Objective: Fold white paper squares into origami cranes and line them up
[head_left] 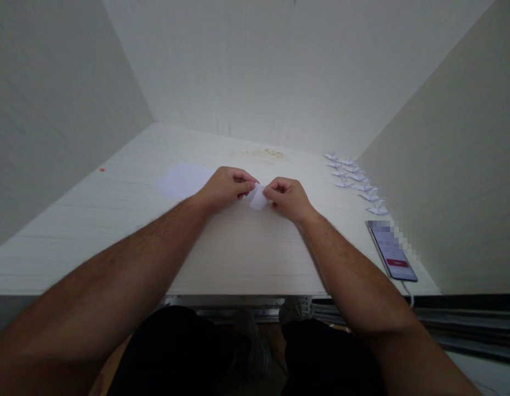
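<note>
A small white folded paper point(258, 198) lies on the pale wooden desk point(238, 253), pinched from both sides. My left hand point(225, 187) grips its left edge with curled fingers. My right hand point(288, 197) holds its right edge, fingers also curled in. Both hands rest on the desk near its middle. A flat white sheet of paper point(182, 179) lies just left of my left hand.
Several small folded white paper figures point(356, 179) stand in a row along the right wall. A phone point(393, 250) with a lit screen and a cable lies at the desk's front right. White walls enclose the desk on three sides. A brownish stain point(265, 153) marks the back.
</note>
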The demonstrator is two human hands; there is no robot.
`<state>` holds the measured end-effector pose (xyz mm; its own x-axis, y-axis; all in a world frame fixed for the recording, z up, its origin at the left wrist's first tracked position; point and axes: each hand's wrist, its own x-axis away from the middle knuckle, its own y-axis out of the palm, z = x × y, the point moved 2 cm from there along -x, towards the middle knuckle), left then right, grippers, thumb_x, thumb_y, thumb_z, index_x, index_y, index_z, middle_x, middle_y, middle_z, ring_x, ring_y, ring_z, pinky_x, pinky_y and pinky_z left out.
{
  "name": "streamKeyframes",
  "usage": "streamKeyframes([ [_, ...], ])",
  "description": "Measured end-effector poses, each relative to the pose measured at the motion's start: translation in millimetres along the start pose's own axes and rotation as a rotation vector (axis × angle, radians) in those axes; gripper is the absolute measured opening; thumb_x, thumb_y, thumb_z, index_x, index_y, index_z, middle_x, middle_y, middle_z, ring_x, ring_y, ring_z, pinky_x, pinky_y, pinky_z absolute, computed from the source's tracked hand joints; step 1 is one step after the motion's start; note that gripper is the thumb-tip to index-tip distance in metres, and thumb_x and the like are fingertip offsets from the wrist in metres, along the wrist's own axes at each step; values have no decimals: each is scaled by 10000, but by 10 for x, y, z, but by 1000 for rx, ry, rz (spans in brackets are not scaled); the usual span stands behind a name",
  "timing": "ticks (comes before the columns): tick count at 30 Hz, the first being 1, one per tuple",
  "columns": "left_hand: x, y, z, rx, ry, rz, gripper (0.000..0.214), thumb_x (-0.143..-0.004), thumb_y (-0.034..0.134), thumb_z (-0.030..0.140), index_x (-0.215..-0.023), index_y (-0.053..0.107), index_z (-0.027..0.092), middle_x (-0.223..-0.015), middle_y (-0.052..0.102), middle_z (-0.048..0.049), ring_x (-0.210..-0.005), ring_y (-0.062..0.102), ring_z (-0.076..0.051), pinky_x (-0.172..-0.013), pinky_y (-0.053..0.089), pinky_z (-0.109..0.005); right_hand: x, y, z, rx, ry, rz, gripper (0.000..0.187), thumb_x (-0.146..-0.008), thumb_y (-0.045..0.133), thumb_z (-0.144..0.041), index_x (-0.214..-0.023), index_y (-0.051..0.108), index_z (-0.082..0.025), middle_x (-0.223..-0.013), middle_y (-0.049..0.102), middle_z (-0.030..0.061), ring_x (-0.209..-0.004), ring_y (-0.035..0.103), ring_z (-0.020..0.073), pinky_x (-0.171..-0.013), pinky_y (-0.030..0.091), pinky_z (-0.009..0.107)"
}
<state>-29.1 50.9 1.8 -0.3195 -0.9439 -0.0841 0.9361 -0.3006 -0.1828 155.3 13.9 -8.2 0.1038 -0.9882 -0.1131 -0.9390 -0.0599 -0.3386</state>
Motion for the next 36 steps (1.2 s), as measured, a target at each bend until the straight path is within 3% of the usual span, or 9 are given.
streamKeyframes([
  [8,11,42,-30,28,5,-37,79,-636,778,178,-713,790,164,-529,630,-22,-491,508,-108,-488,363,-229,-20,-15,16,90,-129,92,192,-767,677,-364,-710,655,-182,-666,641,-5,-589,531,113,-568,412,255],
  [36,33,64,-8,-68,-14,-45,114,-671,766,239,-743,779,151,-522,606,-4,-482,477,-93,-475,333,-222,-10,5,5,190,-146,152,175,-746,676,-310,-633,637,-182,-571,588,-30,-553,476,102,-547,341,253],
])
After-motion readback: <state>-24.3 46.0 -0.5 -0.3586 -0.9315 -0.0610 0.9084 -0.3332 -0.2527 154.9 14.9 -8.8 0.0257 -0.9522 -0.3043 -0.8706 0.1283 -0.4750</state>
